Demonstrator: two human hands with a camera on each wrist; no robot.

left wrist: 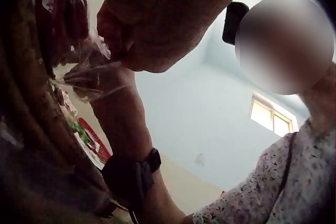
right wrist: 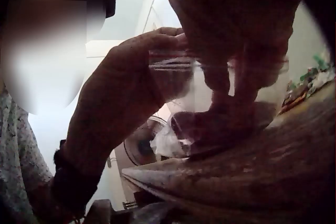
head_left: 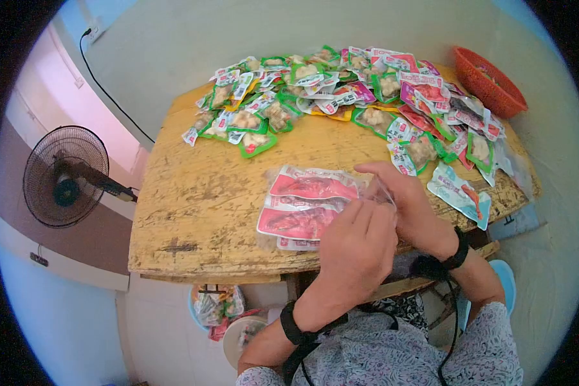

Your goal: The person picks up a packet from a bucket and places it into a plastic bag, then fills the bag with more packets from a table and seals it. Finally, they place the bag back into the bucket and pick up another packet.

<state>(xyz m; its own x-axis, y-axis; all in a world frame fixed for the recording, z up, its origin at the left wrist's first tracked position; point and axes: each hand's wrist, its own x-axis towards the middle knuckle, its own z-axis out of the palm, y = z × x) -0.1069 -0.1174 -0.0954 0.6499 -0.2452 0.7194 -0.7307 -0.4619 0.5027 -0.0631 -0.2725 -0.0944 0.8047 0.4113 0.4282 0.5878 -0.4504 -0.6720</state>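
A clear plastic bag (head_left: 370, 188) lies near the front of the wooden table, with red-and-white snack packets (head_left: 305, 217) inside. My left hand (head_left: 359, 248) pinches its open end with curled fingers. On the far side of that end, my right hand (head_left: 410, 204) holds the plastic too, close against the left. In the left wrist view the clear film (left wrist: 100, 79) stretches between both hands. The right wrist view shows the right hand's fingers (right wrist: 218, 79) overlapping the see-through film, while the left hand (right wrist: 134, 69) grips from the other side.
Many snack packets (head_left: 280, 116), mostly green-edged, are heaped along the back of the table (head_left: 193, 206). A red basket (head_left: 489, 83) stands at the back right. One pale blue packet (head_left: 460, 193) lies right of the hands. A fan (head_left: 66, 177) stands left; a white bucket (head_left: 235, 344) sits below.
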